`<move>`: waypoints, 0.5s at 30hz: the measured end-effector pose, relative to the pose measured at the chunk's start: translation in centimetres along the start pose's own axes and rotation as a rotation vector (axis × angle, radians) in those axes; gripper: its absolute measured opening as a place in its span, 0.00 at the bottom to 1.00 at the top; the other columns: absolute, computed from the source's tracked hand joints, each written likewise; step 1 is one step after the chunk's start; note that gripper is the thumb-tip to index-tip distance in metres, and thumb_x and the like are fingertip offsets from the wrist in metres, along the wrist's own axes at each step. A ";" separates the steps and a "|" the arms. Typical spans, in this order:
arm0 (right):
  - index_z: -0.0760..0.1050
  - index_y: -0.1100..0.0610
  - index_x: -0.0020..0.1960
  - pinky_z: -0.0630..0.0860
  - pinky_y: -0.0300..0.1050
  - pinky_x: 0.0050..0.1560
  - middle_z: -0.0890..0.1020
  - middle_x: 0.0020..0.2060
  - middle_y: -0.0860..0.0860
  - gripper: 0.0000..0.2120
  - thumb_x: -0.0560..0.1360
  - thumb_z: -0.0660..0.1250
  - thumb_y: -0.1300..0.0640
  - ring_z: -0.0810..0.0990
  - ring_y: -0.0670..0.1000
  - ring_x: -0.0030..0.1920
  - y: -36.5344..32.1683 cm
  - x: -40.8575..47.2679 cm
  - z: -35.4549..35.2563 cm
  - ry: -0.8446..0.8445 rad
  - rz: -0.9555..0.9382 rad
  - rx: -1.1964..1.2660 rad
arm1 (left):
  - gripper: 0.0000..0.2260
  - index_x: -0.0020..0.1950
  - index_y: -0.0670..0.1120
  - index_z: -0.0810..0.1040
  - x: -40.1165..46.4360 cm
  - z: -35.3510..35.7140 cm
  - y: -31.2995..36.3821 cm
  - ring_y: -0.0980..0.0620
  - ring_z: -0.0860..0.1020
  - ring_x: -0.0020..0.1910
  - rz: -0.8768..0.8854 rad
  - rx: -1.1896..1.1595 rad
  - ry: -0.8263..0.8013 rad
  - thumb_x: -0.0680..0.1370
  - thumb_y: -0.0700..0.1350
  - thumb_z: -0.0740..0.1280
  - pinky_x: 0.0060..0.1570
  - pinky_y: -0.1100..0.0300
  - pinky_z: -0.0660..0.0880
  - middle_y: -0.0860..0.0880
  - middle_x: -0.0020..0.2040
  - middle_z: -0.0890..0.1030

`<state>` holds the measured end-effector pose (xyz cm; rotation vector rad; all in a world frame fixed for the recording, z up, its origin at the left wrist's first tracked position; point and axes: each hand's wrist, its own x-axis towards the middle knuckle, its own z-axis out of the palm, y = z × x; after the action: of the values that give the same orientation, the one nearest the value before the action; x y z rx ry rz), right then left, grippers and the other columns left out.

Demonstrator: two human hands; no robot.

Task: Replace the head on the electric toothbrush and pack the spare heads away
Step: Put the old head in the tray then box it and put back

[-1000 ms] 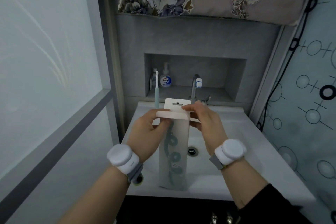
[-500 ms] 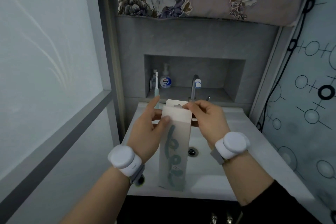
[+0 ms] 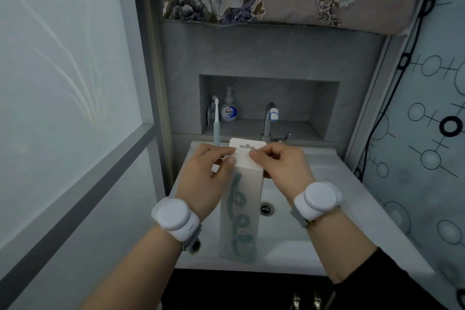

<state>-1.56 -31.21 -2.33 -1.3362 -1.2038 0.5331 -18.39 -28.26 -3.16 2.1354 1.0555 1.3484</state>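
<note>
I hold the spare-head box upright over the white sink, both hands at its top end. The box is a tall, narrow white carton with green brush heads printed down its face and a hang tab with a slot at the top edge.

Left hand: my grip is closed on the box's upper left corner, thumb across the front panel just below the tab, fingers wrapped behind.

Right hand: my grip pinches the upper right edge of the tab, thumb and forefinger meeting on the card. The top flap sits flush with the box front.

Each wrist carries a round white wrist unit on a grey strap.

The electric toothbrush stands upright at the sink's back left corner, just beyond my left hand, with a white head fitted on its pale green handle. Whether it touches the box cannot be determined.

Behind it, a wall niche holds a pump bottle. The faucet rises at the sink's rear centre. The drain is visible just right of the box.
</note>
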 end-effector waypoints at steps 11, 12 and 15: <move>0.83 0.53 0.38 0.80 0.62 0.48 0.85 0.37 0.54 0.02 0.69 0.74 0.56 0.83 0.61 0.42 -0.1 0.0 0.5 0.026 0.029 0.064 | 0.11 0.58 0.51 0.79 0.4 0.0 -0.1 0.63 0.76 0.48 -0.099 -0.086 0.000 0.76 0.49 0.65 0.41 0.77 0.70 0.54 0.54 0.77; 0.83 0.53 0.39 0.80 0.62 0.48 0.85 0.37 0.54 0.02 0.70 0.73 0.56 0.83 0.62 0.43 -0.2 0.0 0.5 0.028 0.030 0.075 | 0.11 0.57 0.51 0.79 0.5 -0.1 -0.2 0.63 0.76 0.48 -0.129 -0.108 0.002 0.76 0.49 0.66 0.41 0.74 0.71 0.55 0.53 0.78; 0.83 0.53 0.39 0.81 0.60 0.48 0.85 0.36 0.52 0.02 0.70 0.73 0.56 0.83 0.60 0.41 -0.2 -0.2 0.5 0.041 0.019 0.075 | 0.11 0.55 0.50 0.81 0.6 -0.1 -0.4 0.62 0.78 0.47 -0.159 -0.141 0.032 0.74 0.50 0.69 0.46 0.70 0.70 0.55 0.51 0.80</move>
<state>-2.16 -31.24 -2.28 -1.2904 -1.1285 0.5567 -18.51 -27.53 -3.06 1.8931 1.0832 1.3440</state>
